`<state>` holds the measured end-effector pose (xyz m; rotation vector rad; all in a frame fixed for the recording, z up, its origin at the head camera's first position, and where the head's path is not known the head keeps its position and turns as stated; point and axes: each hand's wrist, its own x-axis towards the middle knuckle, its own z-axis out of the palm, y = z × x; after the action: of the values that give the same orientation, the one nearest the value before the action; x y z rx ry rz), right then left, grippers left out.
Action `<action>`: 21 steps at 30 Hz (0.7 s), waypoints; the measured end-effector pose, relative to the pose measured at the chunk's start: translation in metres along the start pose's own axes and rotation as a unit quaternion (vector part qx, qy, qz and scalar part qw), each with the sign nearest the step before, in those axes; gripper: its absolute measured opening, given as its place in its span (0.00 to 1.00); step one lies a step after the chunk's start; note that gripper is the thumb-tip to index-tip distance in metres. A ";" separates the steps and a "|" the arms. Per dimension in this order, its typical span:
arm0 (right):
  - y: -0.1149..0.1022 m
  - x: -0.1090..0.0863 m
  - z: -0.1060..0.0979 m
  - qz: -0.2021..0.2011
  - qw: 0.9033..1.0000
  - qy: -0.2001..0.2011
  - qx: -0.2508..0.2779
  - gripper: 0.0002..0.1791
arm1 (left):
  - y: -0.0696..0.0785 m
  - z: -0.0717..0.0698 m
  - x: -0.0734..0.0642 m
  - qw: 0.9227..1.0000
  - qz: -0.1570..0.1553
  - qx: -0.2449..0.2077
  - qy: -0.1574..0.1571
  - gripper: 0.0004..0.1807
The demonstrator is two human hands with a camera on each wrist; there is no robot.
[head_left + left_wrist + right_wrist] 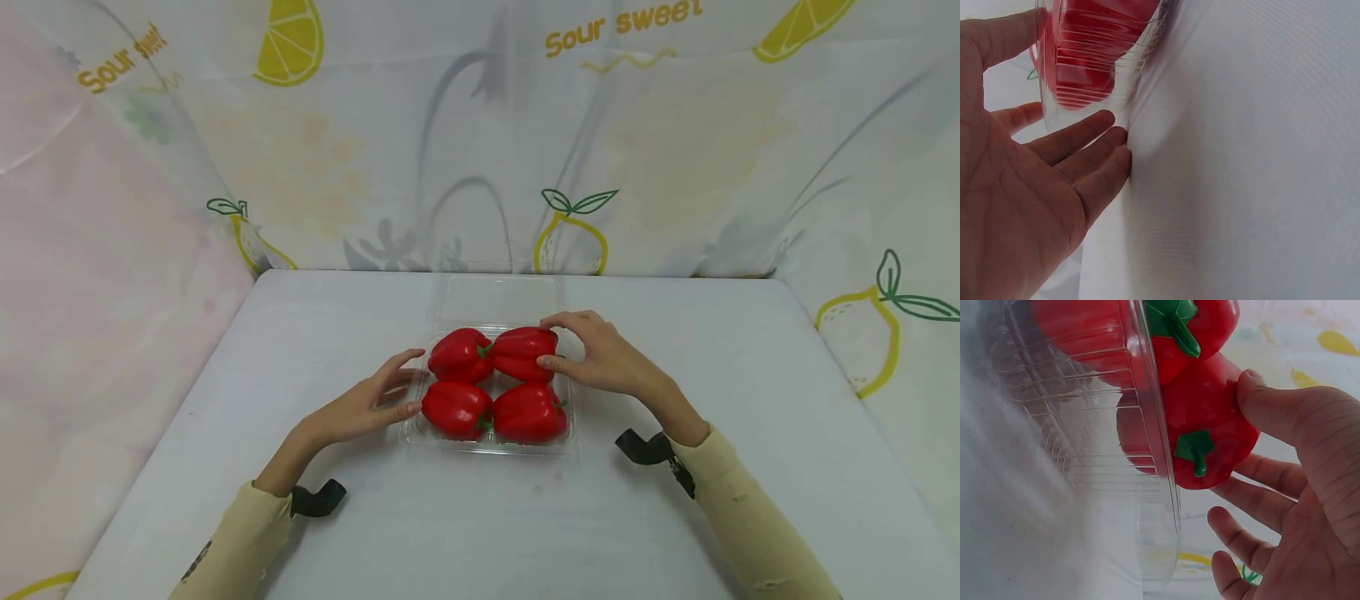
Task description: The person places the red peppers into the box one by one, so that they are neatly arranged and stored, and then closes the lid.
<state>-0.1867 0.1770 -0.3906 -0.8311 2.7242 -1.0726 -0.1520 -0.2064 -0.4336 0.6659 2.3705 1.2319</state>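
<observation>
Several glossy red bell peppers sit in two rows inside a clear plastic clamshell box, whose lid lies open at the back. In the head view my right hand pinches the back right bell pepper between thumb and fingers. The right wrist view shows that bell pepper partly above the rim, its green stem facing sideways. Alongside the box's left wall, my left hand has its fingers spread and loosely extended. Its thumb reaches the rim near the front left bell pepper.
The box stands on a white table. Behind it hangs a cloth backdrop printed with lemons and lettering. Dark wrist straps stick out from both sleeves.
</observation>
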 end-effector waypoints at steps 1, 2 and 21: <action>0.000 0.000 -0.001 -0.001 1.000 0.001 0.000 0.28 | 0.000 0.000 0.000 1.000 0.001 0.001 0.002 0.44; 0.000 0.001 -0.001 -0.002 1.000 0.000 -0.001 0.28 | 0.000 0.000 0.000 1.000 0.002 0.000 0.003 0.44; 0.003 -0.001 -0.007 -0.012 1.000 0.016 0.016 0.26 | -0.001 0.001 0.000 1.000 0.021 -0.013 0.005 0.42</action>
<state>-0.1893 0.1831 -0.3877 -0.8512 2.7220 -1.1403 -0.1517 -0.2067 -0.4347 0.7071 2.3561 1.2841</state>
